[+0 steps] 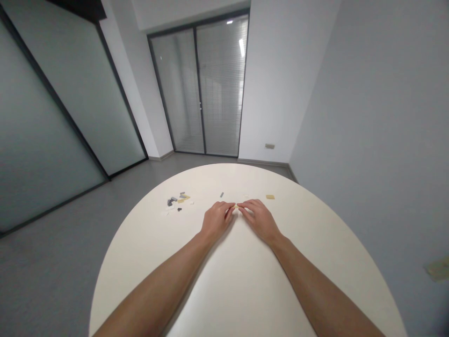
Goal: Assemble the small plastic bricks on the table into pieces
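My left hand (218,219) and my right hand (257,216) meet fingertip to fingertip over the middle of the white table. Between them they pinch a small yellowish building piece (236,206), mostly covered by the fingers. Just beyond my left hand lies a narrow grey piece (221,194). A flat tan piece (270,197) rests past my right hand, a little to its right. Behind the fingers of my right hand, a pale piece (246,196) is hard to make out against the tabletop.
Loose grey, tan, white and dark pieces (181,200) are heaped at the left of the round white table (224,281). A single dark piece (179,209) sits nearer me. Beyond the table stand a glass door (220,93) with blinds and a plain wall (379,117).
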A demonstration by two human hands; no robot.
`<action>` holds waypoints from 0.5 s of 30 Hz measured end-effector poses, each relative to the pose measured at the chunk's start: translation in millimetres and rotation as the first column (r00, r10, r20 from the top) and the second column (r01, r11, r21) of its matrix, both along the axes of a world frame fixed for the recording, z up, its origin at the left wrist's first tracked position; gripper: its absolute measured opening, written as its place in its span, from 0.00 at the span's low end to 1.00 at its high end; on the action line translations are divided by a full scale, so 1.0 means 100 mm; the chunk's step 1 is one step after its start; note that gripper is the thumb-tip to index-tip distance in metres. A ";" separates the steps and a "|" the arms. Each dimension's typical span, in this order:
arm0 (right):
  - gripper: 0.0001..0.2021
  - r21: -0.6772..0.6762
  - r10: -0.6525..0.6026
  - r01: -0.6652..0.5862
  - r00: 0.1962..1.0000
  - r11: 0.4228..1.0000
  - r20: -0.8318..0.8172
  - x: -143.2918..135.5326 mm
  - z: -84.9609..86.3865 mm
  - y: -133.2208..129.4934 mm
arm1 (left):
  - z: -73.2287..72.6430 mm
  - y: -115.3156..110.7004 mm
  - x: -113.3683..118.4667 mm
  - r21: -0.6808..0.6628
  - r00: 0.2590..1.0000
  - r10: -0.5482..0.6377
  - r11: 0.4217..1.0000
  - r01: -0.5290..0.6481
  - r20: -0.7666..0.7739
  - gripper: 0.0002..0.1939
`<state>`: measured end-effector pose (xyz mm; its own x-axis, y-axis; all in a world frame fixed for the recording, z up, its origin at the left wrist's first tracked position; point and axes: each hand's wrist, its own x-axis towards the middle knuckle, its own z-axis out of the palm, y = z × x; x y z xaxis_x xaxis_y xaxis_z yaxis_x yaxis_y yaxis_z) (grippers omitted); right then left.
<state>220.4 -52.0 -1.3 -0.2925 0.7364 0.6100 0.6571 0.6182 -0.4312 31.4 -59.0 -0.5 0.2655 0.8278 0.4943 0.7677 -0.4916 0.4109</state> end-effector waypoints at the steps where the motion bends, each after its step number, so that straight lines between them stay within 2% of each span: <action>1: 0.10 -0.001 0.007 -0.007 1.000 1.000 0.001 0.00 0.01 0.00 | 0.01 0.00 0.00 -0.001 1.000 0.002 1.000 -0.002 0.003 0.14; 15: 0.10 0.022 -0.005 0.005 1.000 1.000 0.007 -0.03 0.04 -0.01 | 0.06 -0.03 -0.02 -0.100 0.998 0.048 0.994 -0.046 0.026 0.12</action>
<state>217.6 -52.9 2.3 -0.2932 0.7245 0.6238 0.6633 0.6241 -0.4129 29.9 -62.0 5.1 0.2123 0.8845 0.4155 0.7764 -0.4108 0.4779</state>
